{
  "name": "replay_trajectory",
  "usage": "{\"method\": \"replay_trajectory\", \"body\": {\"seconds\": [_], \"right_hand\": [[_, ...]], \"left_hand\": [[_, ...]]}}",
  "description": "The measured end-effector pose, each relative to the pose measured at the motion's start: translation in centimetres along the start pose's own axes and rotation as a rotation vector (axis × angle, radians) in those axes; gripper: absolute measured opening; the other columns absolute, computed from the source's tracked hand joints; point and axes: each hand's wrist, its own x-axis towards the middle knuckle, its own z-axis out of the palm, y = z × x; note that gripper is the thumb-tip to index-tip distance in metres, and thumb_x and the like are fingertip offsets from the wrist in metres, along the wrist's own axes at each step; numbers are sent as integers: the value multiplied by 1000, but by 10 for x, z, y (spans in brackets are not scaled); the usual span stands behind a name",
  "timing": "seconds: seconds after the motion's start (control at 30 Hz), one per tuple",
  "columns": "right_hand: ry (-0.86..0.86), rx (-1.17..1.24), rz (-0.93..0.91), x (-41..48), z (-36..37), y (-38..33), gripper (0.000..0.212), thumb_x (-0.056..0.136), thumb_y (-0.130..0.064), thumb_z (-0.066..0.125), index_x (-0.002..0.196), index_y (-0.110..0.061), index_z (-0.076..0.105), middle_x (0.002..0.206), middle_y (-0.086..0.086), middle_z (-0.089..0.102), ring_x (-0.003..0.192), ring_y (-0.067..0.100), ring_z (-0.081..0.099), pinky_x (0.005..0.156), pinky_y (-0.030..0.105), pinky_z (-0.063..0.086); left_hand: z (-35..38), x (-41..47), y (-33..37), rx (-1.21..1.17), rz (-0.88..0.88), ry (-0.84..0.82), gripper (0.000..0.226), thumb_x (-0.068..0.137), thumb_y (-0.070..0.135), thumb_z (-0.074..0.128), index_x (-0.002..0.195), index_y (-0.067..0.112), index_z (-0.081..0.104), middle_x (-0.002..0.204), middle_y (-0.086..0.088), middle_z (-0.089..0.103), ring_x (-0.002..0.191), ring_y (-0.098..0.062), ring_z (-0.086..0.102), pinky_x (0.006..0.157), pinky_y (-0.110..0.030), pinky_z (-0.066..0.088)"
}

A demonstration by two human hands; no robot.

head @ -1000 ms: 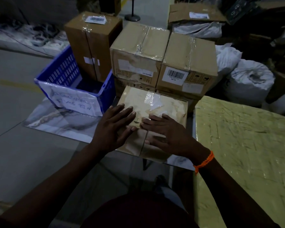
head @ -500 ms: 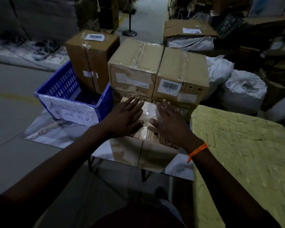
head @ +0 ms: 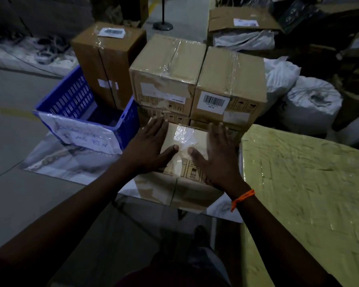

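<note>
Head-camera view: left hand (head: pixel 147 148) and right hand (head: pixel 218 158) lie flat on top of the taped cardboard box (head: pixel 183 137), fingers straight and close together, thumbs pointing at each other, gripping nothing. The box sits on a low marbled surface (head: pixel 56 160), just in front of the stacked cartons (head: pixel 230 79), with the blue crate (head: pixel 71 100) to its left. It looks all but placed; probably only a last push home and letting go remain.
</note>
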Motion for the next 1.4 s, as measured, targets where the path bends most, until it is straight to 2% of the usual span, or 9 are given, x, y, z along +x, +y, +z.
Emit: {"method": "replay_trajectory", "body": {"seconds": [0.1,0.27,0.43,0.6,0.7,0.9,1.07,1.17,1.4], "right_hand": [[115,455,267,-6,-3,0,99,95,-61,61,166,-21,6,174,8,5,159,26,9,123,40,15],[200,657,349,-17,-6,-4,92,95,-46,71,164,-21,15,168,8,27,153,26,29,112,29,24],[157,705,323,-37,-9,-13,95,90,-61,69,163,-31,16,160,-11,33,147,14,32,117,36,27],[159,777,311,-54,-11,-26,92,88,-67,66,160,-23,30,161,0,42,146,18,40,120,42,34],[192,833,298,-64,-14,-32,78,89,-69,62,148,-21,46,147,-1,56,136,16,50,113,39,41],[251,928,349,-84,3,-25,36,92,-49,73,95,-13,68,85,9,69,80,21,67,72,41,52],[14,1054,583,-86,36,3,58,75,-25,86,126,-14,59,117,12,69,107,31,70,91,48,59],[-189,1049,598,-99,54,16,48,87,-6,79,131,-6,62,111,11,76,106,33,73,82,38,61],[-169,829,522,-115,79,25,67,69,-52,81,129,-29,63,115,-5,76,106,18,73,94,49,60]], "left_hand": [[-2,-2,4,-298,-245,155,84,97,63,53,162,25,14,171,-4,9,156,-26,12,120,-46,22],[-1,-8,-3,-598,-390,100,59,95,60,58,143,27,47,135,0,61,121,-21,60,89,-33,49],[-9,-41,3,-873,-472,78,45,98,57,56,134,30,53,111,8,67,94,-12,67,71,-30,54],[-6,-82,3,-778,-445,300,28,100,50,56,121,33,57,101,15,65,84,3,65,65,-18,49],[1,-108,0,-902,-422,463,24,101,51,56,119,34,58,105,16,64,87,13,60,71,-19,44],[30,-136,-18,-1396,-717,537,31,93,62,57,96,34,68,106,2,68,102,-16,61,81,-34,46],[58,-144,-19,-1446,-765,235,34,102,17,59,135,10,58,121,-12,68,97,-16,69,73,-24,55],[76,-147,-13,-1395,-759,141,41,102,13,58,142,15,53,127,-6,66,106,-17,68,78,-26,57],[104,-143,-9,-1315,-744,176,45,97,25,68,139,31,52,129,1,66,115,-20,65,99,-43,55]]}}
